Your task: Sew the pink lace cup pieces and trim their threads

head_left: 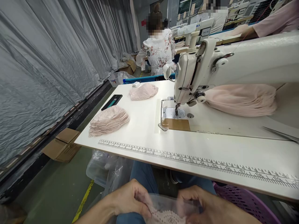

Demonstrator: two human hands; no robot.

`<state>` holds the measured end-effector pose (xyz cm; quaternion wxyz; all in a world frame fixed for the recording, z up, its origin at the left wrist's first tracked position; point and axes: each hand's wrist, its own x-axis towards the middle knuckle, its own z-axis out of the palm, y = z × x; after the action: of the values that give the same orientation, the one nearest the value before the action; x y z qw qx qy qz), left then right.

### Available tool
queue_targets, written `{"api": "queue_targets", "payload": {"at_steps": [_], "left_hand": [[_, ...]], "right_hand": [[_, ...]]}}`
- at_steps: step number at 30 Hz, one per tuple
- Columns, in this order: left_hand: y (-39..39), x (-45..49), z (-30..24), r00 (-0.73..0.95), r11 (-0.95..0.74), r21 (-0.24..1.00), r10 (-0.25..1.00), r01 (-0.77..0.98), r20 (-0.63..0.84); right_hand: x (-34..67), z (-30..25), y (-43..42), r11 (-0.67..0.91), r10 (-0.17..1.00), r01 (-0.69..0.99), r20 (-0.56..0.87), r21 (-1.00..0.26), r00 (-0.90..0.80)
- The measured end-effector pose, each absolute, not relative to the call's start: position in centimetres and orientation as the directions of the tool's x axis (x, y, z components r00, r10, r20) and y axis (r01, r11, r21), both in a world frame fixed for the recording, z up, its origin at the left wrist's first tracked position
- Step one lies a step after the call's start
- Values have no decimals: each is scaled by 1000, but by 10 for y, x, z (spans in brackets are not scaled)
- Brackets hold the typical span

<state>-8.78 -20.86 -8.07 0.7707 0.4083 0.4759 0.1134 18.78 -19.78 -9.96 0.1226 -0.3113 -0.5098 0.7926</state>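
Both my hands are low in my lap, below the table edge. My left hand (130, 199) pinches the rim of a clear plastic bag (168, 203) with its fingers closed. On the bag's other side my right hand (205, 205) grips it too, fingers curled. Pink lace pieces (167, 216) show inside the bag between my hands. A stack of pink lace pieces (108, 120) lies on the white table (144, 130) at the left. A smaller pink pile (143, 91) lies farther back.
A white sewing machine (233, 65) stands on the table with pink fabric (243, 99) under its arm. A phone (112, 102) lies near the left edge. A purple basket (245, 202) is at my right, cardboard boxes (62, 144) on the floor left. Other people work behind.
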Motion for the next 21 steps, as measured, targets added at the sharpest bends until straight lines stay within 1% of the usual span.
{"api": "queue_targets", "payload": {"at_steps": [3, 5, 8, 12, 16, 18, 21], "left_hand": [[-213, -93, -89, 478, 715, 695, 585, 77, -655], [-218, -96, -96, 443, 731, 683, 614, -7, -653], [-225, -101, -109, 420, 721, 688, 650, -79, -633], [-233, -110, -130, 414, 704, 690, 685, -166, -599], [-239, -120, -145, 402, 677, 704, 718, -213, -569], [-241, -123, -149, 380, 666, 715, 730, -213, -568], [-244, -127, -150, 364, 661, 722, 737, -207, -570]], "right_hand": [[198, -107, -198, -519, 511, 16, -325, -855, -796], [202, -114, -203, -571, 520, -80, -285, -817, -805], [198, -125, -214, -607, 576, -230, -223, -761, -786], [184, -133, -227, -597, 659, -371, -172, -712, -732], [176, -132, -232, -569, 708, -426, -156, -704, -688], [177, -131, -232, -556, 711, -438, -132, -706, -690], [179, -129, -234, -554, 726, -422, -168, -718, -667]]}}
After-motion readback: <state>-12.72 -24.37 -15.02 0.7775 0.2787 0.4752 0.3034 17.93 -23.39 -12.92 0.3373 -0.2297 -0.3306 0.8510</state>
